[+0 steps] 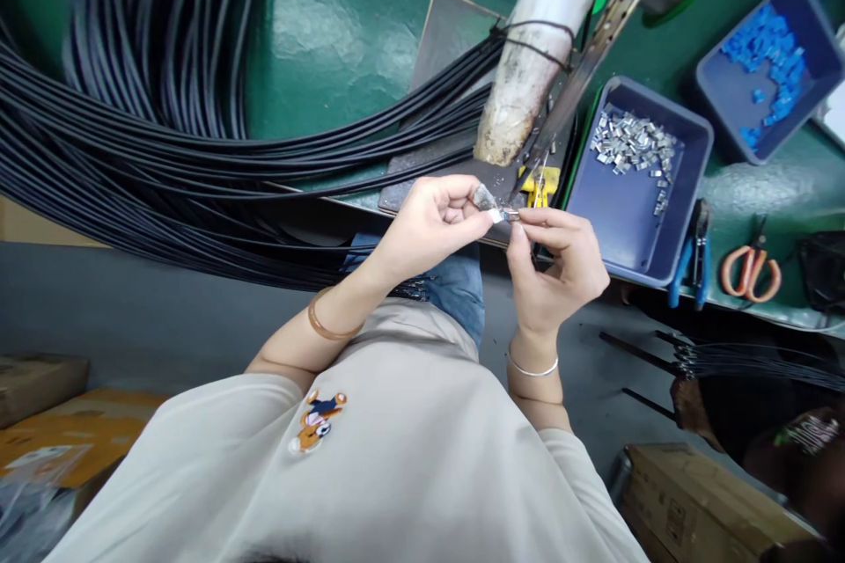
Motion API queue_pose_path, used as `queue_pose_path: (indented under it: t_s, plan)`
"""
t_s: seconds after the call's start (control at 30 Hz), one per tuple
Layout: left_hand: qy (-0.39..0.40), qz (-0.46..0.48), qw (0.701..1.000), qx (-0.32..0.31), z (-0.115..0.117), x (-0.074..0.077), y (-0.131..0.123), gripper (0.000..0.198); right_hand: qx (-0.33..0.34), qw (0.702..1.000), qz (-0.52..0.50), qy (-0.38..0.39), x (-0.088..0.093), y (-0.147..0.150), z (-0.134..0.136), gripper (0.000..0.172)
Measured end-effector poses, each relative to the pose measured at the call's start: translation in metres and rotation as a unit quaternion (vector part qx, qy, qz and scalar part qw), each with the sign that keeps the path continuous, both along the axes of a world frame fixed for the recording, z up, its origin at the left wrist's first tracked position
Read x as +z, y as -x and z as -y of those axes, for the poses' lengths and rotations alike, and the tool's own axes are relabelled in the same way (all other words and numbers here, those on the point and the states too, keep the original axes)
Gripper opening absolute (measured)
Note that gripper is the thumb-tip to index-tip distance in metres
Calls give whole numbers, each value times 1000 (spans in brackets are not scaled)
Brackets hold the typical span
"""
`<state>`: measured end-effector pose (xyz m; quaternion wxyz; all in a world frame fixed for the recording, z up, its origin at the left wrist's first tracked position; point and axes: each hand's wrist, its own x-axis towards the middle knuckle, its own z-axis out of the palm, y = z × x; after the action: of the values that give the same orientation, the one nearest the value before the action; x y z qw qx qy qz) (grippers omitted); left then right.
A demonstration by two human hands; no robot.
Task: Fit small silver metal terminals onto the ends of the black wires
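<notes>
Cables (217, 154), too many to count, sweep in left of the two hands. Two bins stand rightward: a nearer bin (607, 215) of silver pieces (634, 141), a farther bin (819, 57) of blue pieces (769, 62). Left hand (429, 224) and right hand (561, 268) pinch narrowly on one small connector (510, 215). One pair of pliers (702, 268) and one pair of scissors (745, 268) lie well right. Smallest, that connector sits between both hands' fingertips, long axis roughly crosswise, neither nearer.
</notes>
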<state>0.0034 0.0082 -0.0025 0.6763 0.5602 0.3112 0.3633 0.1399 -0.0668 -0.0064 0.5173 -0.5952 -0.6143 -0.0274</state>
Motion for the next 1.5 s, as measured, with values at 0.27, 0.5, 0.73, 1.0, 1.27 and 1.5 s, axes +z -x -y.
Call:
queue_pose_path:
  t_s: [0.27, 0.5, 0.73, 1.0, 1.27, 1.5]
  plan:
    - [-378, -114, 918, 31, 13, 1, 12, 16, 37, 956, -213, 200, 12, -4, 4, 14]
    - [-390, -90, 914, 69, 15, -5, 16, 15, 102, 954, -199, 201, 12, -6, 3, 13]
    - [-45, -8, 996, -79, 13, 6, 23, 23, 55, 995, -65, 55, 9, 3, 10, 7]
    - [-121, -9, 992, -21, 15, -3, 19, 14, -3, 998, 7, 57, 23, 0, 20, 19]
    - [-272, -49, 961, -14, 15, -4, 19, 14, 43, 979, -122, 157, 17, -4, 20, 10]
    - [-275, -83, 957, 37, 19, -2, 16, 11, 25, 997, -47, 64, 9, -5, 24, 21]
